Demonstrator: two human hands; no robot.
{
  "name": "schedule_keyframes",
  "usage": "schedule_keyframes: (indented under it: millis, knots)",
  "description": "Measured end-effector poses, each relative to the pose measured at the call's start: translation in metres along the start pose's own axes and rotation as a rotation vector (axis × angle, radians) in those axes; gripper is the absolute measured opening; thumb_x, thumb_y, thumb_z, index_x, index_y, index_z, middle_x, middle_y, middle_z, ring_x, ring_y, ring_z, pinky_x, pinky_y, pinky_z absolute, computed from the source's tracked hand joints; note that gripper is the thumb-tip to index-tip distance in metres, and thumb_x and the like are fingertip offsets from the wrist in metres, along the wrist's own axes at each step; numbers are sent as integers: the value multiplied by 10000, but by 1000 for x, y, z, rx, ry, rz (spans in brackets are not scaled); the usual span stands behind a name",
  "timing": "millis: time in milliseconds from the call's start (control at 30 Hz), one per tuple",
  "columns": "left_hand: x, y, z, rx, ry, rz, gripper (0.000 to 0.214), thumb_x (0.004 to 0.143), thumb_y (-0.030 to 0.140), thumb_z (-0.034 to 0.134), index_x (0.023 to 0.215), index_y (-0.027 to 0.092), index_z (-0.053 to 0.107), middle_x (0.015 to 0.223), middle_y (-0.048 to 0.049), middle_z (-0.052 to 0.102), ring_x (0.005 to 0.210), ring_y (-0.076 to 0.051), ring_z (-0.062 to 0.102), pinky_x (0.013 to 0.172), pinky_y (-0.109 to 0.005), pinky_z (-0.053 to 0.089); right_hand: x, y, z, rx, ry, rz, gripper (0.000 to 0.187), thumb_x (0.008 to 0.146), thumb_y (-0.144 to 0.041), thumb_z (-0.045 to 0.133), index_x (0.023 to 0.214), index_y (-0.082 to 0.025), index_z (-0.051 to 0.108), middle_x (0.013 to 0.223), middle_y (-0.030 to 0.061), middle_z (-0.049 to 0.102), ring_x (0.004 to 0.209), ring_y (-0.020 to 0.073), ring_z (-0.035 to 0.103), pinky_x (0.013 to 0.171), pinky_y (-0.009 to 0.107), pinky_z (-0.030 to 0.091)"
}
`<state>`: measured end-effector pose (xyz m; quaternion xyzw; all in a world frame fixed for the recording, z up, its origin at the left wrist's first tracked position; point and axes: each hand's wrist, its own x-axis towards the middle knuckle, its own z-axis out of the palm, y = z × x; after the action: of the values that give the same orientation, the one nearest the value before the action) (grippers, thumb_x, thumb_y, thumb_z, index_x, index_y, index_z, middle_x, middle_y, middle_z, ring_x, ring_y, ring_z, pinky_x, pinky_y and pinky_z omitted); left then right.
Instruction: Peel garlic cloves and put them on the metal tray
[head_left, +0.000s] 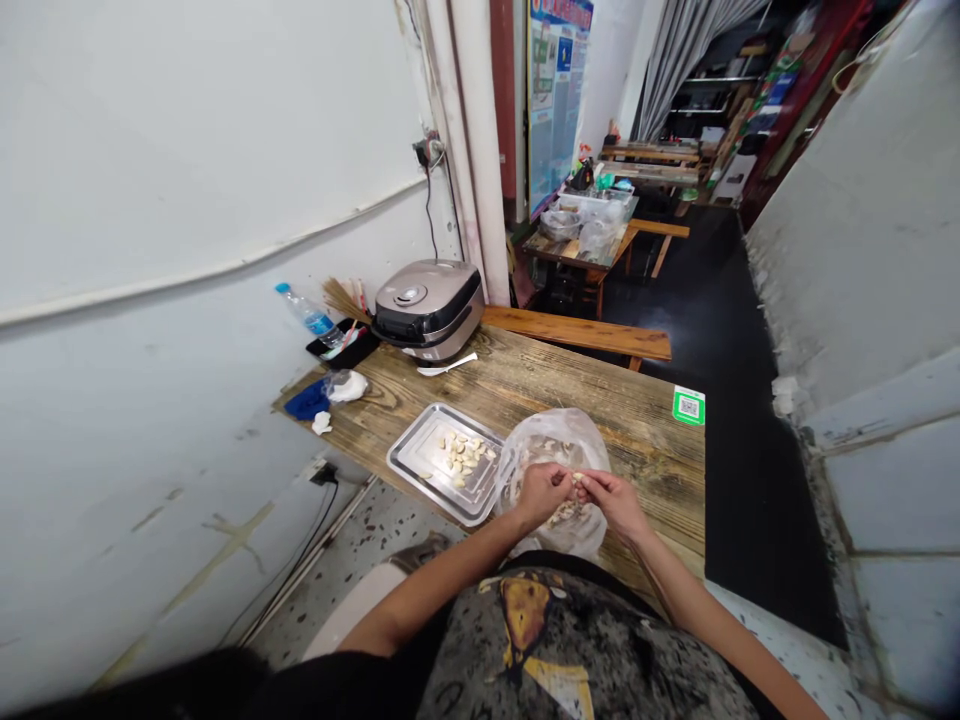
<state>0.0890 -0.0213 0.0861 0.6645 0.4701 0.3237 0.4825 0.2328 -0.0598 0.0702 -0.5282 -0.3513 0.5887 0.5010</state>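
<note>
A pale garlic clove (pixel 577 479) is pinched between the fingertips of my left hand (pixel 546 492) and my right hand (pixel 611 500). Both hands are closed and meet over an open clear plastic bag (pixel 555 428). Inside the bag lie garlic skins and pieces, partly hidden under my hands. Just left of the bag sits a shallow metal tray (pixel 414 452), its right edge touching or very near the plastic. Several peeled garlic cloves (pixel 463 455) are scattered on the tray.
On the wooden table (pixel 637 440), a rice cooker-like appliance (pixel 431 305) stands at the back, a white plastic spoon (pixel 448 366) before it. A water bottle (pixel 311 315), black tray (pixel 352 350) and blue cloth (pixel 306 402) are at the left. A bench (pixel 577 330) stands behind.
</note>
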Motion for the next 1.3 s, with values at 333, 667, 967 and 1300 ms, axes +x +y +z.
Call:
schedule_keyframes:
  millis: [333,667,967,1300]
  knots:
    - [3,-25,5,-59,-29,-251,254,725,329,509,657,119,635,518,-12,603,463,-112,538,480,-206,426,-3,-11,4,238,-32,69,313,623,-344,722,880,-181,651,727,12,666,626,116,597,664,263,499]
    - [-1,-37,0,370,-200,-54,189,690,284,553,620,149,666,609,-47,647,594,-153,562,620,-234,425,5,-4,-1,292,-46,234,258,743,-403,610,763,-148,636,584,16,602,464,87,522,451,202,445]
    - [-6,-15,5,-55,-232,73,267,795,346,465,876,165,644,695,-24,656,586,-119,579,584,-212,448,1,19,4,223,-2,277,289,649,-411,681,619,-155,552,453,-37,516,355,61,413,346,180,297]
    - [-23,-87,-26,-258,-2,-342,100,721,255,520,727,157,508,481,55,536,418,-91,535,438,-187,423,11,65,-7,-757,-37,105,328,819,-357,363,609,-178,540,503,4,562,416,126,494,425,229,379]
